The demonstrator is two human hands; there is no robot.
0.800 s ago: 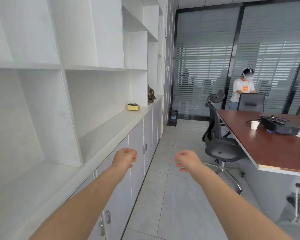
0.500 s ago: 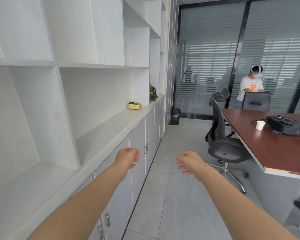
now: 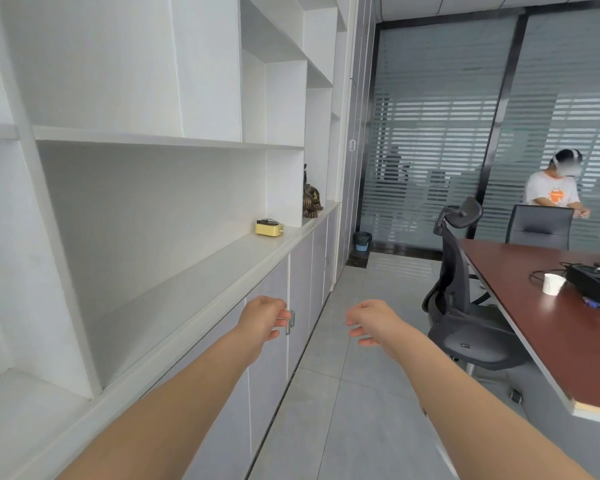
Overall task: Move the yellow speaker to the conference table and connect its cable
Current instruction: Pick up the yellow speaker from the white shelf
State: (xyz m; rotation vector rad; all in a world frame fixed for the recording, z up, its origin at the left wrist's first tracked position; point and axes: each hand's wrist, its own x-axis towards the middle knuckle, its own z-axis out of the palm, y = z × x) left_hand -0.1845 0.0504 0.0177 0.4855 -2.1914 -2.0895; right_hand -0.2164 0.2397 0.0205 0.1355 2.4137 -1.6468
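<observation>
**Yellow speaker sits on the shelf ledge, both hands free**

It rests on the white cabinet ledge far along the wall, near a dark figurine. The left hand and right hand reach forward over the floor with fingers loosely curled, holding nothing, well short of the speaker. The conference table stands to the right, carrying a white paper cup and a black device with cables. A black office chair stands beside it.

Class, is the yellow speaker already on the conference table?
No, the yellow speaker sits on the white shelf, not the conference table.
</observation>
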